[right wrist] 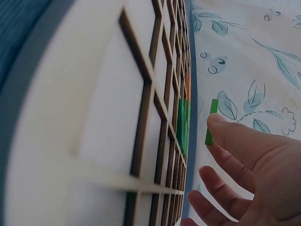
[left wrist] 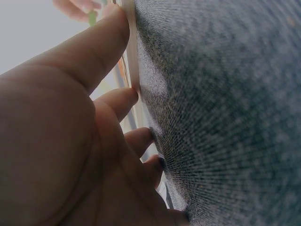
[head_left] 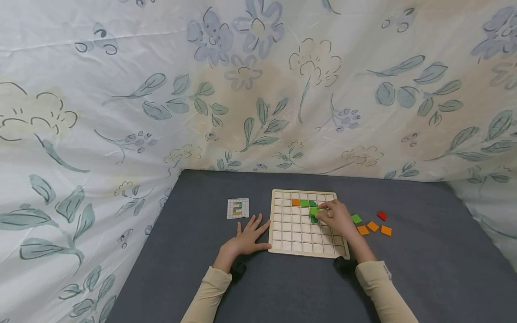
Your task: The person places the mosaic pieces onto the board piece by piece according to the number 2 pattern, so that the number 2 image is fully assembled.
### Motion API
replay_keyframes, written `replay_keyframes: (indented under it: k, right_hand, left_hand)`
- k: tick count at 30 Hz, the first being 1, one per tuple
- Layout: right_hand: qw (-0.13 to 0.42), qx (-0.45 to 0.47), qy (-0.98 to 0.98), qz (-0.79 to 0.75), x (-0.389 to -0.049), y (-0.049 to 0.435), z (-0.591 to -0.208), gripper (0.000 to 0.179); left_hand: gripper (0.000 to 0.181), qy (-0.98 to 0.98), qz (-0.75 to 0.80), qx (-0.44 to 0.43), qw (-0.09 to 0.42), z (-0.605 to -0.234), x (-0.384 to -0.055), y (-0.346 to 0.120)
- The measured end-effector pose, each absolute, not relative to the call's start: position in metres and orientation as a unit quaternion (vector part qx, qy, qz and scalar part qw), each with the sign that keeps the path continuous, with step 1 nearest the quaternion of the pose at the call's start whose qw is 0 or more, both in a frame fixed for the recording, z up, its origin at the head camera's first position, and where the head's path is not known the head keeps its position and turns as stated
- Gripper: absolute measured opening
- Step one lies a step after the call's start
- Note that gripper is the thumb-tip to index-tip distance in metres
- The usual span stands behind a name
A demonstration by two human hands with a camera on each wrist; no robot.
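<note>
A wooden grid board (head_left: 299, 242) lies on the dark tabletop. My right hand (head_left: 338, 218) pinches a light green square tile (right wrist: 211, 121) between thumb and index finger, on edge to the right wrist camera and above the board's surface. In the upper rows sit an orange tile (head_left: 295, 202), a green square tile (head_left: 304, 203) and a dark green rounded tile (head_left: 313, 203). Another dark green tile (head_left: 313, 220) shows just below the pinched one, partly behind the fingers. My left hand (head_left: 244, 241) is spread flat, with thumb and index fingertips at the board's left edge.
Right of the board lie loose tiles: a green one (head_left: 356, 219), a red one (head_left: 382, 216) and several orange ones (head_left: 373, 226). A small card (head_left: 238, 208) with a coloured grid figure lies to the left. Floral fabric (head_left: 258, 125) hangs behind the table.
</note>
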State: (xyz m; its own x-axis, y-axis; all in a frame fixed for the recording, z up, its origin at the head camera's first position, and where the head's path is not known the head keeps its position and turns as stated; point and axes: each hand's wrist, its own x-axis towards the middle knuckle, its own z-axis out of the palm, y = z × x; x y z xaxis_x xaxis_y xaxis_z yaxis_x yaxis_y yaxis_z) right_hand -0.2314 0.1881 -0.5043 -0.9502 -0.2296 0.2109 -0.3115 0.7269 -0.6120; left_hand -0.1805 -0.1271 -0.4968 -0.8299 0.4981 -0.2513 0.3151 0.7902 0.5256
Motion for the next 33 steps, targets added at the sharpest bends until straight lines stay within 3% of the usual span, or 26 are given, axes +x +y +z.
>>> replay_keyframes:
  k: [33]
  right_hand:
    - [0.042,0.141,-0.945,0.291,-0.225,0.163,-0.507,0.027]
  left_hand:
    - [0.075,0.926,0.237,0.223,0.191,-0.499,-0.182,-0.127]
